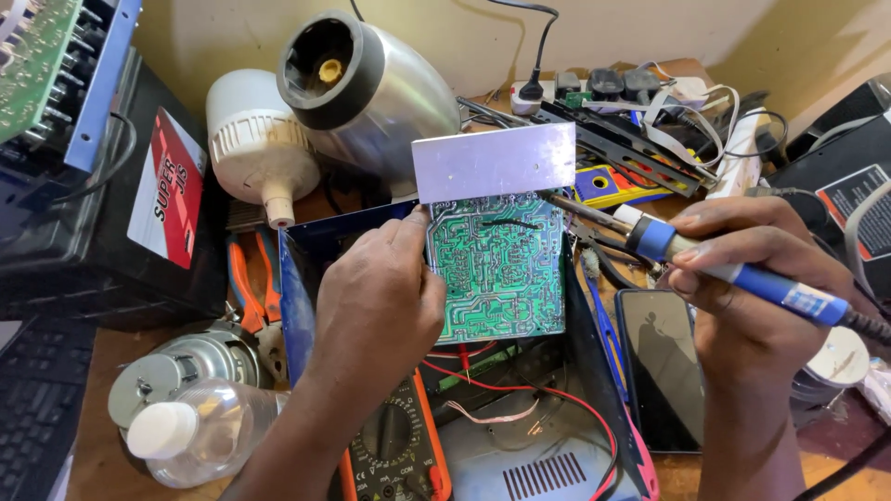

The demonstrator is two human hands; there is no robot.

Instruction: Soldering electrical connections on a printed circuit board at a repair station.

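Two bare hands at work over an open blue metal case (295, 278) near the middle of the cluttered table (93, 436): left hand (376, 297) pinches the left edge of a green circuit board (497, 269), held upright above the case, its grey metal plate (494, 162) on top. Right hand (747, 278) is closed around a blue-handled soldering iron (687, 250), tip touching the board's upper right corner. Orange multimeter (394, 441) lies below the left wrist; black phone (661, 366) lies just beside the case's right wall.
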